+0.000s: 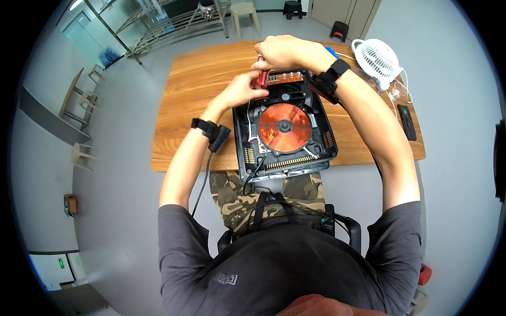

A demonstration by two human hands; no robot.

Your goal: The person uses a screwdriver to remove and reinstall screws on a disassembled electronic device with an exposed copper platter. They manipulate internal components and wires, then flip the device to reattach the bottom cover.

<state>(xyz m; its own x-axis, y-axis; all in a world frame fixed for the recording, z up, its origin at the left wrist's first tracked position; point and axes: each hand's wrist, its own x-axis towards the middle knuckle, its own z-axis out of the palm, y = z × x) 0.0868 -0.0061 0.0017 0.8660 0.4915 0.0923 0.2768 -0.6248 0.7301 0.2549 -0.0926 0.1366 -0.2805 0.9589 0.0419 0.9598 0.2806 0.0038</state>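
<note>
An opened induction cooker point(327, 138) lies at the front edge of the wooden table, its round copper coil point(285, 128) facing up. Along its far side runs an orange circuit board point(287, 78) with several round silvery parts. My right hand point(279, 51) is closed round a red-handled screwdriver point(263, 77), which points down at the board's left end; its tip is hidden. Beside it my left hand point(244, 90) reaches in at the far left corner, fingers bent near the screwdriver. Whether those fingers pinch anything cannot be made out.
On the wooden table point(195, 79), a white fan point(377, 59) with a cable stands at the far right, near a dark flat strip point(407, 122). Something blue shows behind my right forearm. A black cord point(247, 184) hangs off the cooker's near edge. Beyond stand a metal rack point(174, 23) and stools.
</note>
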